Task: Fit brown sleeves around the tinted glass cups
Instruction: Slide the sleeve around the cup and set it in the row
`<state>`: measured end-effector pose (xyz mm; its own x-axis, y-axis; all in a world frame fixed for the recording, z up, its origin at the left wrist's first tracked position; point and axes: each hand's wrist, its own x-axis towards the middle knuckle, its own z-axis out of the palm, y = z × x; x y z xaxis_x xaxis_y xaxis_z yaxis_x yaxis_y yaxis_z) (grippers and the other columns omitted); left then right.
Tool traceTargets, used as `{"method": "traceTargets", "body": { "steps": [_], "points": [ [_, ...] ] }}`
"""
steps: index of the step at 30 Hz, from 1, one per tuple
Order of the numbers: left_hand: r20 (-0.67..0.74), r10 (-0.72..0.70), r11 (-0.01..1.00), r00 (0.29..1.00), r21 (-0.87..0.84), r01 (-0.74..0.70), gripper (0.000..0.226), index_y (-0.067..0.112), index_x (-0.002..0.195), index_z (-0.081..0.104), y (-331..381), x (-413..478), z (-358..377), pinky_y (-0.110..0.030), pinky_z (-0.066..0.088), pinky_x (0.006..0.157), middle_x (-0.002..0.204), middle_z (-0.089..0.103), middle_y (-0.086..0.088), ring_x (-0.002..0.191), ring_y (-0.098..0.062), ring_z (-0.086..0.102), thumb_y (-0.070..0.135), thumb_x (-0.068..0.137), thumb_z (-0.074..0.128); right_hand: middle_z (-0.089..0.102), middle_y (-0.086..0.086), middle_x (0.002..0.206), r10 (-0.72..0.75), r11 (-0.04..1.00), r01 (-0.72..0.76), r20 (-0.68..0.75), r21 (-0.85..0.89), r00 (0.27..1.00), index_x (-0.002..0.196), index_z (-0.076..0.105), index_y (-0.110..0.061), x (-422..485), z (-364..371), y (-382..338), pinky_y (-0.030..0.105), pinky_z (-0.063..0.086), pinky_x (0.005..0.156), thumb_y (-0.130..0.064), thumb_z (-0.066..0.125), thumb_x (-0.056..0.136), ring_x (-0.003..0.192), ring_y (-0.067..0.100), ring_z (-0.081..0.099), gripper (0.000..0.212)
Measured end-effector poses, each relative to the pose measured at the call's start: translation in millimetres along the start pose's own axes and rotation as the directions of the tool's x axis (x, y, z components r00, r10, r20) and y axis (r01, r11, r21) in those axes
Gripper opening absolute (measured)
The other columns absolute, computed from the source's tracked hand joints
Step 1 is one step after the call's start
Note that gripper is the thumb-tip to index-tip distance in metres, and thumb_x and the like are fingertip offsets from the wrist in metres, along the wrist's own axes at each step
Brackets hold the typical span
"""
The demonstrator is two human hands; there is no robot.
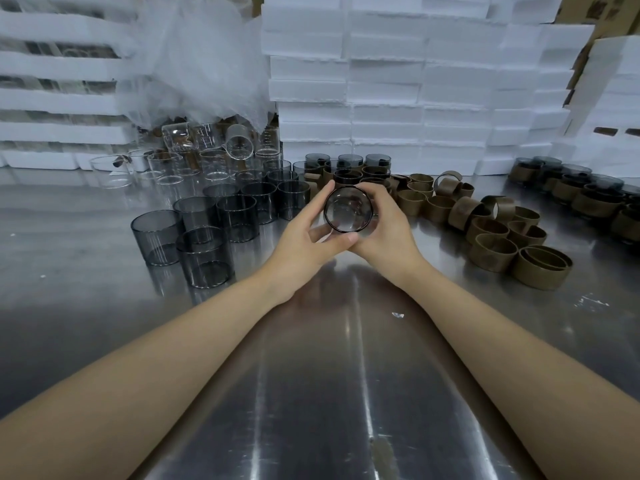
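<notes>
Here, the left hand [306, 237] and right hand [388, 233] both curl round one tinted cup [348, 209]. They hold it on its side just above the steel table [329, 375], one round end facing the camera. Whether a sleeve is on it cannot be told. Just left of the hands, bare tinted cups [204, 251] stand in a cluster, with clear glasses [166, 168] beyond them. To the right, loose brown sleeves [491, 251] lie scattered on the table. Sleeved cups [588, 199] stand at the far right, and a few more stand just behind the hands. White foam blocks [381, 81] are stacked along the far edge.
</notes>
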<state>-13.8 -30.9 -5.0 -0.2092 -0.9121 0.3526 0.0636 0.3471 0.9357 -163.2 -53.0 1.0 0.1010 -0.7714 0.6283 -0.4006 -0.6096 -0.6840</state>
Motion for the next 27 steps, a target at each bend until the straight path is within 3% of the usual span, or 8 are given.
{"method": "traceTargets", "body": {
  "steps": [4, 11, 16, 20, 24, 27],
  "points": [
    [-0.005, 0.003, 1.000, 1.000, -0.013, -0.003, 0.080, 0.031, 0.148, 0.036, -0.4, 0.7, -2.1, -0.032, 0.043, 0.108, 0.137, 0.057, 0.010, 0.123, -0.008, 0.058, 0.001, 0.084, 0.072, 0.060, 0.000, 0.118, -0.004, 1.000, 0.004, -0.001, -0.006, 1.000, 0.122, 0.051, -0.017, 0.7, 1.7, 0.6, 0.024, 0.047, 0.094, -0.011, 0.083, 0.068, 0.108, 0.010, 0.059, 0.063],
    [-0.010, 0.003, 1.000, 1.000, -0.014, -0.003, 0.078, 0.034, 0.146, 0.040, 0.2, 0.4, -1.4, -0.016, 0.048, 0.093, 0.131, 0.061, 0.013, 0.118, -0.006, 0.060, -0.001, 0.084, 0.072, 0.059, 0.002, 0.117, 0.027, 0.999, -0.027, 0.016, 0.022, 1.000, 0.122, 0.048, -0.014, 0.3, 2.0, -2.1, 0.029, 0.048, 0.094, -0.007, 0.083, 0.067, 0.107, 0.014, 0.059, 0.065],
    [-0.015, -0.017, 1.000, 1.000, 0.015, 0.017, 0.074, 0.046, 0.139, 0.041, 1.5, 0.0, -1.4, -0.014, 0.047, 0.093, 0.128, 0.065, 0.009, 0.115, -0.006, 0.062, 0.001, 0.087, 0.070, 0.060, -0.006, 0.111, 0.071, 0.997, -0.072, 0.071, 0.019, 0.995, 0.124, 0.043, -0.014, 0.0, 0.4, 1.6, 0.014, 0.046, 0.087, -0.006, 0.083, 0.068, 0.102, 0.007, 0.059, 0.069],
    [-0.022, -0.042, 0.998, 0.999, 0.048, 0.043, 0.071, 0.042, 0.141, 0.044, 2.5, -0.1, -0.9, -0.013, 0.047, 0.090, 0.125, 0.066, 0.008, 0.110, -0.004, 0.064, 0.002, 0.087, 0.068, 0.058, -0.019, 0.104, 0.103, 0.994, -0.106, 0.084, 0.025, 0.991, 0.118, 0.041, -0.022, 0.1, 1.2, 5.4, 0.005, 0.041, 0.079, -0.006, 0.084, 0.067, 0.092, -0.013, 0.056, 0.069],
    [-0.058, -0.054, 0.997, 0.997, 0.049, 0.057, 0.060, 0.047, 0.131, 0.050, 6.8, -0.2, 0.5, -0.029, 0.047, 0.104, 0.127, 0.065, 0.005, 0.116, -0.010, 0.061, 0.006, 0.090, 0.063, 0.059, -0.020, 0.104, 0.125, 0.991, -0.129, 0.109, 0.032, 0.986, 0.117, 0.041, -0.023, 0.4, 0.3, 7.6, 0.004, 0.041, 0.079, -0.007, 0.085, 0.066, 0.093, -0.014, 0.057, 0.070],
    [-0.087, -0.080, 0.997, 0.993, 0.000, 0.080, 0.050, 0.050, 0.113, 0.061, 11.3, -1.2, 2.3, -0.034, 0.051, 0.101, 0.128, 0.062, -0.001, 0.116, -0.016, 0.061, 0.005, 0.090, 0.057, 0.059, -0.018, 0.106, 0.130, 0.990, -0.136, 0.135, 0.033, 0.982, 0.117, 0.041, -0.021, 0.2, -1.8, 8.5, 0.007, 0.043, 0.082, 0.002, 0.081, 0.066, 0.097, -0.012, 0.057, 0.069]
  ]
}}
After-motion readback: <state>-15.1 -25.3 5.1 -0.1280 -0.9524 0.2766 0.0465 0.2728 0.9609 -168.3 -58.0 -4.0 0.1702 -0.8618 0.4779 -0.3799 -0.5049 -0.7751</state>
